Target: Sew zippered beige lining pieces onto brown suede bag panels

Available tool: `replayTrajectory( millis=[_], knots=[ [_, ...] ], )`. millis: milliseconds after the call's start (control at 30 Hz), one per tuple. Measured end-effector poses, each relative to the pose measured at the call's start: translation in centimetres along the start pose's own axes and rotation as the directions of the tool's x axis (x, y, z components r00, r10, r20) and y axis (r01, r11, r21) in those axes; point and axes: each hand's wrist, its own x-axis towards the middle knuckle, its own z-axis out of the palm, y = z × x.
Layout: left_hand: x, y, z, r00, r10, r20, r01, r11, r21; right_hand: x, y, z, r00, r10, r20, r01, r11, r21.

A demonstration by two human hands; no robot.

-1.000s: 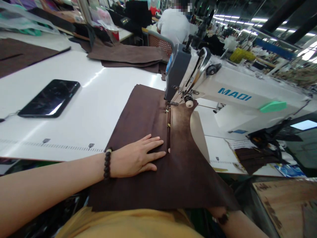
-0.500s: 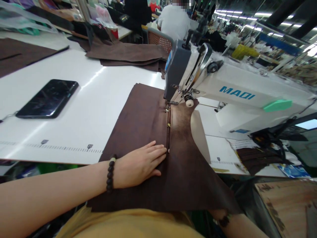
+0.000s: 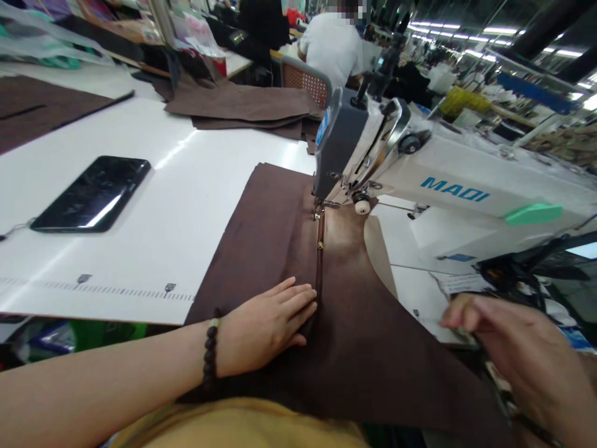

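My left hand [image 3: 268,326] lies flat on a large dark brown leather piece [image 3: 364,348], fingers stretched out. Its fingertips touch the lower part of a zipper [image 3: 320,261] set in a narrow slot; a small gold-coloured zipper pull [image 3: 320,245] shows on it. The slot's upper end sits at the presser foot [image 3: 319,210] of a white sewing machine [image 3: 448,168]. My right hand [image 3: 517,348] is raised at the right, above the table's front edge and off the leather. Its fingers look bent but are smeared by motion, and whether they hold anything is unclear.
A black phone [image 3: 93,193] lies on the white table [image 3: 186,205] to the left. More brown leather pieces [image 3: 247,102] are stacked at the back, with another brown piece [image 3: 46,109] at the far left. Beyond, a person in a white shirt [image 3: 331,46] sits on a chair [image 3: 305,81].
My right hand has come up from under the leather's lower right edge to above the table's front right. My left hand stays flat by the zipper. The view has shifted slightly.
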Motion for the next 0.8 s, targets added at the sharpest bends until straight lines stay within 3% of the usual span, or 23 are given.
replayTrajectory(
  millis=[67, 133, 200, 267, 367, 467, 633, 800],
  knots=[
    [0.0, 0.0, 0.1, 1.0, -0.004, -0.019, 0.004, 1.0, 0.011, 1.0, -1.5, 0.8, 0.999, -0.047, -0.015, 0.048, 0.997, 0.066],
    [0.0, 0.1, 0.2, 1.0, -0.01, -0.03, 0.011, 1.0, 0.024, 2.0, -3.4, 3.1, 0.977, -0.206, 0.051, 0.205, 0.979, 0.019],
    [0.1, 0.1, 0.1, 0.999, -0.015, -0.039, 0.017, 0.999, 0.035, 2.7, -5.0, 6.7, 0.896, -0.39, 0.212, 0.407, 0.913, -0.042],
    [0.0, 0.1, 0.1, 0.999, -0.016, -0.039, 0.017, 0.999, 0.037, 2.9, -5.6, 10.5, 0.874, -0.394, 0.284, 0.436, 0.894, -0.101],
    [-0.1, 0.0, 0.3, 0.998, -0.014, -0.059, 0.016, 0.999, 0.032, 2.6, -4.9, 14.4, 0.89, -0.321, 0.323, 0.398, 0.893, -0.209],
    [0.0, 0.2, 0.5, 0.993, -0.01, -0.115, 0.012, 1.0, 0.022, 2.2, -3.6, 15.3, 0.895, -0.296, 0.332, 0.39, 0.881, -0.267],
    [0.4, 0.7, 0.6, 0.979, -0.017, -0.203, 0.028, 0.998, 0.051, 2.5, -2.9, 14.4, 0.873, -0.313, 0.375, 0.425, 0.864, -0.27],
    [0.5, 1.0, 0.7, 0.981, -0.017, -0.192, 0.032, 0.997, 0.076, 2.7, -2.7, 14.6, 0.864, -0.323, 0.386, 0.45, 0.84, -0.303]
  ],
)
